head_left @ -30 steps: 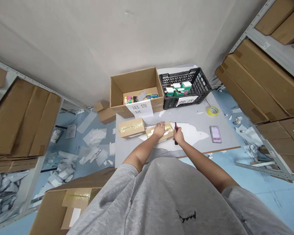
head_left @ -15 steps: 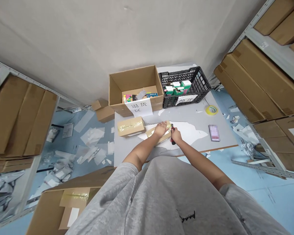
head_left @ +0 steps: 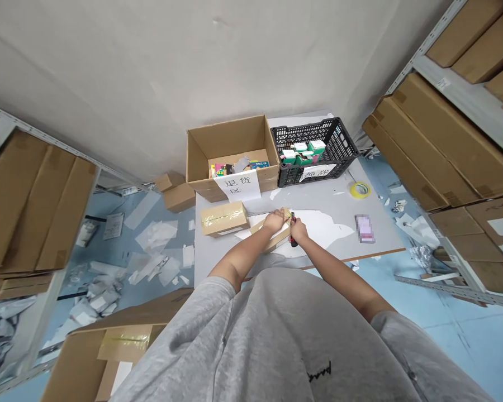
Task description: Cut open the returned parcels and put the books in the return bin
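Observation:
My left hand (head_left: 275, 220) lies over a small taped cardboard box (head_left: 280, 237), gripping it near its right end; part of the box is hidden beneath the hand. In my right hand (head_left: 299, 229) is a red and black utility knife (head_left: 293, 242), held upright against the right end of the box. The blade tip is too small to make out. A white sheet of paper (head_left: 322, 229) lies under the box and both hands. Left of them sits a second taped cardboard box (head_left: 224, 218), closed.
Behind stand a large open carton (head_left: 228, 137) with colourful packs and a black plastic crate (head_left: 339, 146) with green-and-white boxes. A yellow tape roll (head_left: 360, 190) and a phone (head_left: 364, 228) lie right. Loaded shelves flank the table; paper scraps (head_left: 157, 234) litter the floor.
My right hand and the knife have shifted slightly left along the box's right end. My left hand stays on the box. The whole view has moved a little.

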The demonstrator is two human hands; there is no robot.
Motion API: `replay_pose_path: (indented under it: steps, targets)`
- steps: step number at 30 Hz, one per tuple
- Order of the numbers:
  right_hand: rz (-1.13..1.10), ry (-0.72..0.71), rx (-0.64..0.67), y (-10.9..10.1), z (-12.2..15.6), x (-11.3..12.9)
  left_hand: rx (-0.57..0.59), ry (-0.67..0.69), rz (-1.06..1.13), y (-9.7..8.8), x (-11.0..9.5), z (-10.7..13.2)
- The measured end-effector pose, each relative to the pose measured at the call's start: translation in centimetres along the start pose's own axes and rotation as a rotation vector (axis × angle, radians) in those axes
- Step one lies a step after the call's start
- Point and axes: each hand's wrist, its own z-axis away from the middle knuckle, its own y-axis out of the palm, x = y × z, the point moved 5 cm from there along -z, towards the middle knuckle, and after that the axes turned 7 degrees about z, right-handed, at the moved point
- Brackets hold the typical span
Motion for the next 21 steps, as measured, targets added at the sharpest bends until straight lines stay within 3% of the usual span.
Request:
replay_pose_path:
  steps: [21]
  targets:
    - [-0.075,0.090,0.026,-0.4,0.2,0.7,0.033,0.006,0.041,-0.3,-0.4,0.4]
